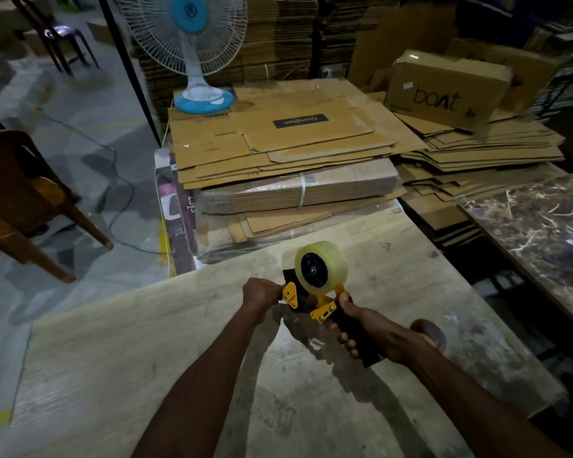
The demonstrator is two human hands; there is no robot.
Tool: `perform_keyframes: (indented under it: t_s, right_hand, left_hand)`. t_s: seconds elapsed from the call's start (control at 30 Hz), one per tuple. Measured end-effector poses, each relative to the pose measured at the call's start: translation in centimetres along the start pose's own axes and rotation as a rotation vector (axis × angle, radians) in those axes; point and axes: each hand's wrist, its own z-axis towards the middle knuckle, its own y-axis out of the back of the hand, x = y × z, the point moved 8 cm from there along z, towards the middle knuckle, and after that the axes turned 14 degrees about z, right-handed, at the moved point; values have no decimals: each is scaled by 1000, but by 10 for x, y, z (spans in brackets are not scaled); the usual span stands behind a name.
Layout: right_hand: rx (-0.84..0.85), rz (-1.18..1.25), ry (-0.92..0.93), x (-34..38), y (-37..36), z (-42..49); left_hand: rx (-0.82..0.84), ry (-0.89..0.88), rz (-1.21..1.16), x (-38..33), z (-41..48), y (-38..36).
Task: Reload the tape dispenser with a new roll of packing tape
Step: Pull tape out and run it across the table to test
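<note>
Fingers [344, 341] of right hand [374, 328] grip tape dispenser [325, 310], left hand [262, 294] pinches front

A pale wood-grain worktop [129, 342] fills the foreground. Behind it lies a stack of flattened cardboard [278, 140], its top sheet printed "Crompton", with a strapped bundle [298, 190] beneath. A white table fan [192, 44] with a blue base stands on the stack's far left corner. To the right, a brown box [444, 90] marked "boat" sits on more flat sheets. A marbled slab [543, 226] lies at right, a wooden chair [20, 200] at left
</note>
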Motion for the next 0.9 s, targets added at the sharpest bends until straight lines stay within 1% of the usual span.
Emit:
perform_keyframes:
  t_s: [0.03,0.1,0.17,0.23,0.37,0.5,0.6,0.73,0.8,0.9]
  right_hand:
    - [-28,-3,23,2,-1,1]
    - [-69,-8,86,5,-2,3]
    - [-91,-17,135,3,1,5]
    - [-113,-40,169,-2,7,9]
    - [-125,-108,200,-17,12,22]
    - [-157,-96,228,-33,19,33]
    - [-174,-142,255,-38,18,38]
    - [-196,-173,272,-41,16,40]
    - [-198,-178,274,-43,14,39]
    - [-183,-212,263,-41,11,41]
  left_hand:
    - [20,3,-8,1,3,-2]
    - [6,-1,-26,3,12,-1]
    - [-89,-15,-54,5,24,10]
    - [-185,-61,-25,3,38,21]
    - [-198,-135,73,1,47,15]
    - [-221,-240,156,8,49,2]
    - [-244,-298,186,9,52,1]
    - [-256,-257,237,10,50,3]
    - [-307,-247,211,14,49,9]
    - [-310,-195,170,15,51,16]
